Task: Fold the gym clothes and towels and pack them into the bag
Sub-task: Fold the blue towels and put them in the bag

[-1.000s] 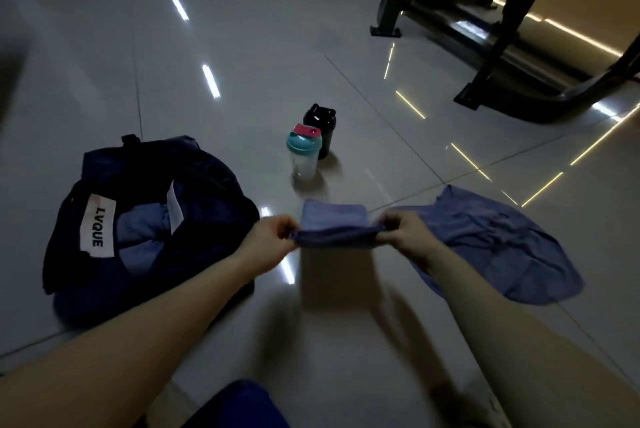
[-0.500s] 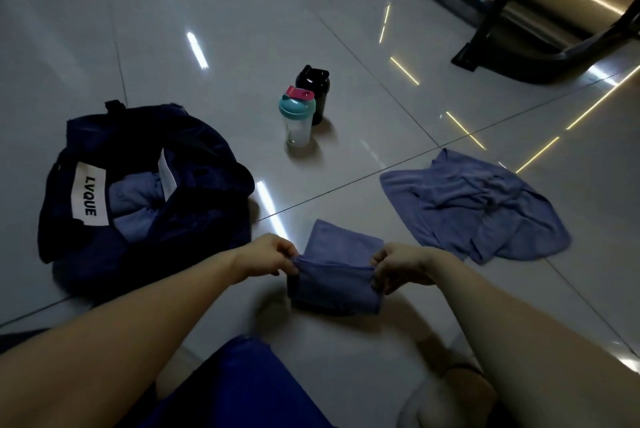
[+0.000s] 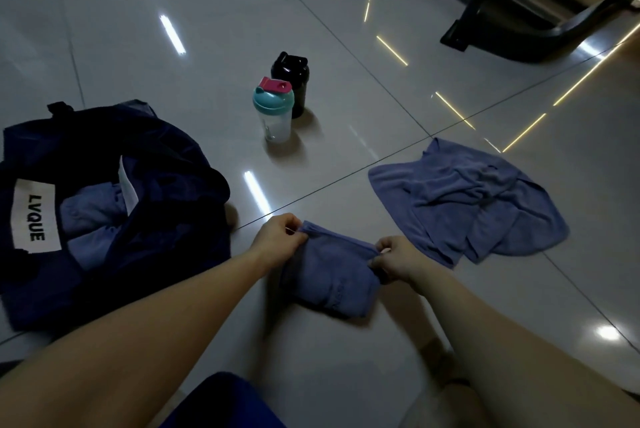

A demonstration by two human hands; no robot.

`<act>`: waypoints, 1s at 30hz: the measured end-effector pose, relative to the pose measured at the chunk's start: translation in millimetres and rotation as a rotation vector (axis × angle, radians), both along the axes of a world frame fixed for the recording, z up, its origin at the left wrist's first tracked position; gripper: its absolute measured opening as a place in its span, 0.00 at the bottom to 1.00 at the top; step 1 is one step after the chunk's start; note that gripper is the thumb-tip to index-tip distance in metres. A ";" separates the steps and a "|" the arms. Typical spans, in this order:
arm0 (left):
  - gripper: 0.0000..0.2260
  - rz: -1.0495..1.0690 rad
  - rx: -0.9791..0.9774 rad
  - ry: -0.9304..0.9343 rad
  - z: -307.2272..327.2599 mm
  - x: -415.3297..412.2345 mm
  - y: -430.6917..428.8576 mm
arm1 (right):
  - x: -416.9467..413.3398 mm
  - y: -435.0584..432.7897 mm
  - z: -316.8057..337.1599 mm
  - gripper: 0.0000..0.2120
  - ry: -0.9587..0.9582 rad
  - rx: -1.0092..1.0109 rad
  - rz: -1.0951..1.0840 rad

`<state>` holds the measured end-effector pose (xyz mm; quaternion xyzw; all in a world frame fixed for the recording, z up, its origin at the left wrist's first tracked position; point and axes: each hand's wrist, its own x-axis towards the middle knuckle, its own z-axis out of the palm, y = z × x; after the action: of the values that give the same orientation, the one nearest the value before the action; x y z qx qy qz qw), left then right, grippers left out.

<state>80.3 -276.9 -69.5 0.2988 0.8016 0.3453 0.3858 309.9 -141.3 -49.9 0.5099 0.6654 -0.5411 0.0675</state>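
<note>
A small folded blue towel lies on the tiled floor in front of me. My left hand pinches its far left corner and my right hand pinches its far right corner. To the right, a second blue towel lies crumpled and unfolded on the floor. The dark navy bag sits open at the left, with a white LVQUE label and blue cloth inside it.
Two shaker bottles stand behind the towel: a clear one with a teal lid and a black one. Black gym machine frames occupy the top right. My blue-clad knee is at the bottom edge.
Both hands have lowered the folded towel from the air onto the floor, still pinching its far corners. The view has tilted downward.
</note>
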 end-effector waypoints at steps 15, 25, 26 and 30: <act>0.05 -0.061 -0.167 0.309 -29.6 -6.5 27.8 | -15.0 10.7 -43.5 0.04 -0.142 0.313 -0.014; 0.20 -0.588 0.258 0.923 -42.4 14.2 -0.1 | -22.4 -44.2 -42.5 0.20 -0.093 1.013 0.467; 0.23 -0.654 0.199 0.939 -48.5 18.3 -8.2 | -23.3 -60.4 -50.7 0.26 -0.099 0.977 0.539; 0.32 -0.756 -0.028 0.939 -65.2 23.1 -24.4 | -6.0 -88.5 -72.7 0.34 -0.225 0.903 0.603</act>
<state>103.4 -301.4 -134.7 0.6784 0.7291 0.0048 0.0903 303.9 -229.8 -122.6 0.3298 0.9364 -0.1010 0.0646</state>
